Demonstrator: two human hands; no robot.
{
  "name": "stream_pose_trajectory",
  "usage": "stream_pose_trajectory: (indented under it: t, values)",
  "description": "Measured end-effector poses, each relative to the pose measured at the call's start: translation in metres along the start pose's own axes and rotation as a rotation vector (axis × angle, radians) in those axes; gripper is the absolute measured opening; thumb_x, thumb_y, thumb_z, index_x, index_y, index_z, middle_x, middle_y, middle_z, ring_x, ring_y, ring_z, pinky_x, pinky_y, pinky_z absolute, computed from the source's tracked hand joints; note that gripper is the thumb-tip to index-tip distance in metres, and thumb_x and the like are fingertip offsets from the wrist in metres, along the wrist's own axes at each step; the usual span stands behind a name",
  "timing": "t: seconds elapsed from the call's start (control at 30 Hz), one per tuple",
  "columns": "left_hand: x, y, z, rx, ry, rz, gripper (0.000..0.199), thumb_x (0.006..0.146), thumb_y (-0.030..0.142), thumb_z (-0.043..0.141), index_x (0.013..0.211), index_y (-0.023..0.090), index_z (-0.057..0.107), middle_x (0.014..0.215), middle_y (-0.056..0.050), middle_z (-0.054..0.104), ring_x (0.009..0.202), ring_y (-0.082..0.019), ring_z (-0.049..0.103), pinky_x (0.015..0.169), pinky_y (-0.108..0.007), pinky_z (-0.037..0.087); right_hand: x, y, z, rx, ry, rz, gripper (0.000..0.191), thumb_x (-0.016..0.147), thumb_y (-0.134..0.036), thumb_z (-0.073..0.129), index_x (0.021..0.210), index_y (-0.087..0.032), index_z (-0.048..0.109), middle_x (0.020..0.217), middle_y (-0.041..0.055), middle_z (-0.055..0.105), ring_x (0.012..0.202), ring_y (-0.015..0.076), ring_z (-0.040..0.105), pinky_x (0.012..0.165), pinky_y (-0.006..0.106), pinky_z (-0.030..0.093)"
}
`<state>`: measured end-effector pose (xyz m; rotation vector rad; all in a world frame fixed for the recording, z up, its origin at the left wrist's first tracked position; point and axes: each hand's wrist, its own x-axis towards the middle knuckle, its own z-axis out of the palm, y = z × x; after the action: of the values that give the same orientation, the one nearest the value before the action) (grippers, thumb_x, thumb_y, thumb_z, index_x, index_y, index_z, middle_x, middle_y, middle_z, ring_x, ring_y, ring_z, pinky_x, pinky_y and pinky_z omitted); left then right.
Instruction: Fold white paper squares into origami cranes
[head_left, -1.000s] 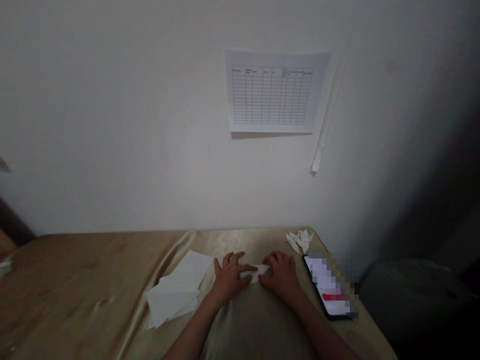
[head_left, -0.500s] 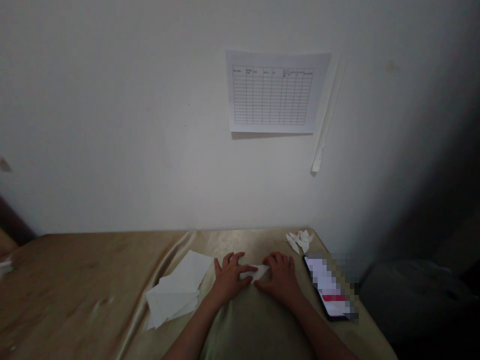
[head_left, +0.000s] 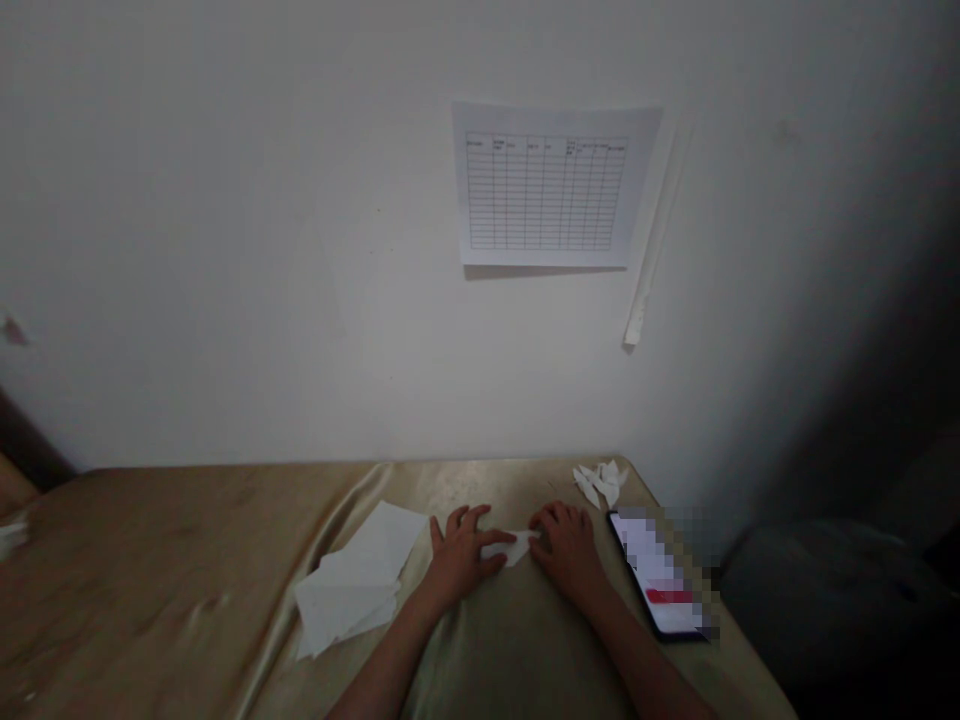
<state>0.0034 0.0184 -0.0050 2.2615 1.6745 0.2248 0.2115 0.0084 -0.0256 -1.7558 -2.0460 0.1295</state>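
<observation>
A small folded piece of white paper (head_left: 516,549) lies on the cloth between my two hands. My left hand (head_left: 463,556) has its fingers spread, with the index finger stretched across the paper's left part and the thumb at its lower edge. At the paper's right end is my right hand (head_left: 564,545), its fingers bent and drawn together at the tip; the exact grip is hidden by the fingers. Left of my left hand, a loose stack of white paper sheets (head_left: 360,580) is fanned out on the cloth.
A satiny gold-brown cloth (head_left: 180,560) covers the table. Several folded white paper pieces (head_left: 606,483) sit near its back right corner, above a phone (head_left: 660,580) with its screen lit. A printed table sheet (head_left: 551,190) hangs on the wall behind, beside a paper strip (head_left: 649,270).
My right thumb has moved right and up, from the paper's lower middle toward its right end, baring more of the paper. My left hand has stayed almost still.
</observation>
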Motion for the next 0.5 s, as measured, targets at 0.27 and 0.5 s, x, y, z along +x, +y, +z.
stream_pose_trajectory:
  t: [0.27, 0.5]
  values:
    - [0.0002, -0.0037, -0.0008, -0.006, -0.007, 0.03, 0.044, 0.076, 0.051, 0.073, 0.118, 0.057, 0.064, 0.157, 0.005, 0.038, 0.148, -0.039, 0.022, 0.11, -0.077, -0.002, 0.0031, 0.0047, -0.0002, -0.006, -0.009, 0.019, 0.027, 0.088, -0.016, 0.052, 0.104, -0.029, 0.068, 0.117, 0.0036, 0.063, 0.115, 0.0235, 0.052, 0.109, 0.044, 0.025]
    - [0.0013, -0.0068, -0.0024, -0.023, 0.012, 0.047, 0.05, 0.068, 0.054, 0.079, 0.117, 0.056, 0.065, 0.154, 0.005, 0.043, 0.146, -0.038, 0.026, 0.111, -0.077, -0.001, 0.0042, 0.0051, -0.0009, 0.024, -0.01, 0.026, 0.029, 0.087, -0.013, 0.05, 0.103, -0.029, 0.069, 0.116, 0.0036, 0.063, 0.113, 0.0237, 0.052, 0.106, 0.042, 0.027]
